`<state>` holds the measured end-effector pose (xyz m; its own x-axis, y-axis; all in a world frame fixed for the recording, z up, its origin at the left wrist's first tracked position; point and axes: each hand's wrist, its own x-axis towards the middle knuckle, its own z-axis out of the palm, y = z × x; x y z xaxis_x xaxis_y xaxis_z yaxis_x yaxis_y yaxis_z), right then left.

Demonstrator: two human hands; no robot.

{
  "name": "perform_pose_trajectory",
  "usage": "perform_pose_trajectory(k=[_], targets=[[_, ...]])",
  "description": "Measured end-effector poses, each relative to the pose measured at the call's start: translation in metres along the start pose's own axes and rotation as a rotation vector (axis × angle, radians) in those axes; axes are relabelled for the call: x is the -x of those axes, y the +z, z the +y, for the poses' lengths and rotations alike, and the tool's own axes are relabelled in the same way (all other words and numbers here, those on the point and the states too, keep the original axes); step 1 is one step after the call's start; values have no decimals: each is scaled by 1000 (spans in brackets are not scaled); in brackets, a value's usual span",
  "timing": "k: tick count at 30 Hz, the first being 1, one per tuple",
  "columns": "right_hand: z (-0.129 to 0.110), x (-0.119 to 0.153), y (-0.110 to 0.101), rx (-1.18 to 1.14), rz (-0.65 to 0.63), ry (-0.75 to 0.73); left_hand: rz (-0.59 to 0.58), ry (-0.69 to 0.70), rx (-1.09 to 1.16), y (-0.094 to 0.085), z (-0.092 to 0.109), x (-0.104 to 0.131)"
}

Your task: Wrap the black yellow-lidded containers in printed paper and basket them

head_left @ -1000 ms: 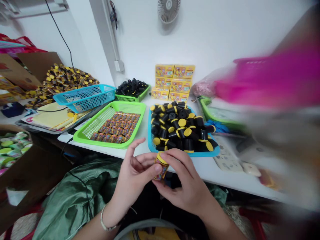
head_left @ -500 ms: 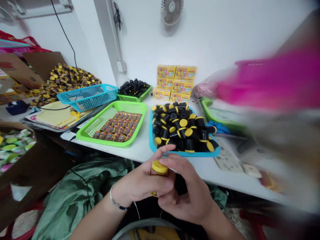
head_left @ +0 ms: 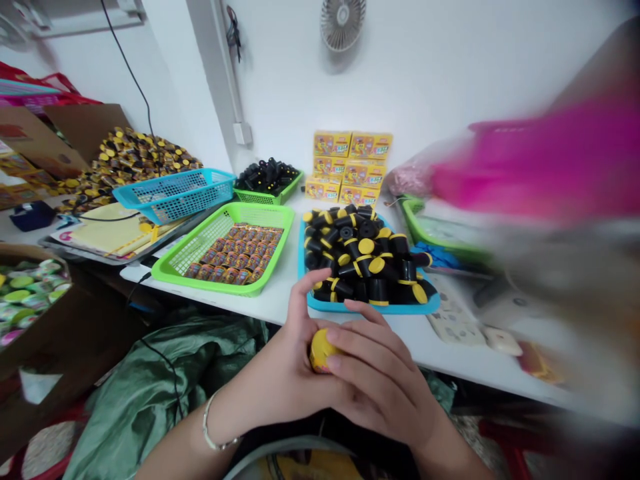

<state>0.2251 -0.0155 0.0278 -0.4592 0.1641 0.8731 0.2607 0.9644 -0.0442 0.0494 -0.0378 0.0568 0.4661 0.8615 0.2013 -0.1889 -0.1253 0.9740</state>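
Observation:
A small canister with a yellow cap is held between my two hands, just in front of the table edge. My left hand is closed round its side, with the index finger raised. The fingers of my right hand lie across the cap and press on the canister. Most of its body is hidden by my hands. Just beyond them is a blue basket heaped with black canisters that have yellow caps. To its left, a green basket holds labelled sticker-like pieces in rows.
Yellow printed boxes are stacked against the wall. A blue basket lies tilted at the left, before a heap of canisters. Black parts fill another green basket. A blurred pink container hangs over the right side.
The canister has tilted, and more of the cap's top faces me. My right fingers have moved across the cap, and my left index finger has risen.

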Motion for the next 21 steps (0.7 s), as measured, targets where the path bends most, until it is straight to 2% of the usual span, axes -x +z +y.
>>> perform_pose_trajectory(k=[4, 7, 9, 11, 13, 17, 19, 21], targets=[[5, -3, 2, 10, 41, 27, 79, 96, -177, -5, 5, 0], [7, -3, 3, 46, 26, 85, 87, 56, -208, -14, 11, 1], [7, 0, 0, 106, 24, 128, 117, 24, -289, -27, 17, -2], [6, 5, -9, 165, 39, 159, 153, -15, -526, -50, 27, -13], [5, 12, -22, 207, 51, 172, 214, -91, -814, -85, 37, -35], [4, 30, -43, 258, 17, 213, 406, -235, -1038, -163, 45, -100], [4, 39, -47, 263, 13, 236, 407, -325, -1108, -188, 38, -131], [3, 47, -47, 258, 4, 257, 374, -384, -1153, -199, 26, -152]])
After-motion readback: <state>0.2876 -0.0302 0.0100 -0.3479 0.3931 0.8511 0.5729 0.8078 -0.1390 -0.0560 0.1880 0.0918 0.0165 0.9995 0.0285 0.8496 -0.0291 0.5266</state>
